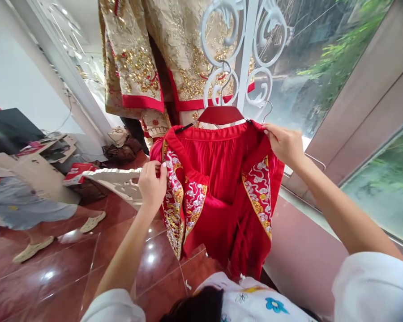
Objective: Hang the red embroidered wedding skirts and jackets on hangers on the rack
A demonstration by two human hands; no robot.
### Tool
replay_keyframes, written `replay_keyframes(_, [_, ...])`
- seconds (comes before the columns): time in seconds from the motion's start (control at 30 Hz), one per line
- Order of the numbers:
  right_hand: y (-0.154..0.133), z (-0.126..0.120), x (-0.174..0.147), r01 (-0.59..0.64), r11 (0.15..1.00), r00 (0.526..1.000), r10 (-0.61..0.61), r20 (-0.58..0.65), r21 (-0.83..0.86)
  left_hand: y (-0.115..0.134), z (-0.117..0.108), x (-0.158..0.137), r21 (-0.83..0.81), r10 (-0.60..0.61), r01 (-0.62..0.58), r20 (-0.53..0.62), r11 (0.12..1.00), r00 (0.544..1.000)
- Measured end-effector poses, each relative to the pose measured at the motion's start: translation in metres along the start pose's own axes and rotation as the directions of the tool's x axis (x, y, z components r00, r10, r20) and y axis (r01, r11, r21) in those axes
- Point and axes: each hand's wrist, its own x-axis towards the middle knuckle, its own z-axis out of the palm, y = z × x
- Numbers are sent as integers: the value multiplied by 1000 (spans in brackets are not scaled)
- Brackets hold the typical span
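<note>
A red embroidered skirt (218, 156) hangs by its waistband from a red hanger (220, 115) with a metal hook. Silver and gold embroidery covers its side panels. My left hand (152, 181) pinches the skirt's left edge beside an embroidered panel. Up at the right end of the waistband, my right hand (285, 142) grips the fabric close to the hanger's black clip. The front of the skirt falls open between my hands. Parts of my fingertips are hidden by the cloth.
Behind the skirt hang cream-and-gold embroidered garments (188, 53) beside a white scrollwork metal rack (246, 49). A window (322, 58) is on the right. At left, a person (30, 197) stands near a desk (27, 172); a red box (79, 172) lies by it.
</note>
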Motion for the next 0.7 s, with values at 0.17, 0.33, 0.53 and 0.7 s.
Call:
replay_keyframes(0.17, [-10,-6,-8,-43,999,997,41,-65,-32,-7,-6,-9,-244,-102,163,243,956,965])
replay_keyframes(0.33, [-5,-6,-10,-23,999,997,21,-75,-27,-11,-59,74,-317,-40,53,48,947,998])
replay_keyframes(0.53, [-3,-1,-11,-67,997,990,72,-124,48,-22,-40,171,-235,77,96,633,967,771])
replay_keyframes(0.7, [-2,-12,-7,-108,972,987,131,-94,210,6,-18,163,-395,228,40,607,918,761])
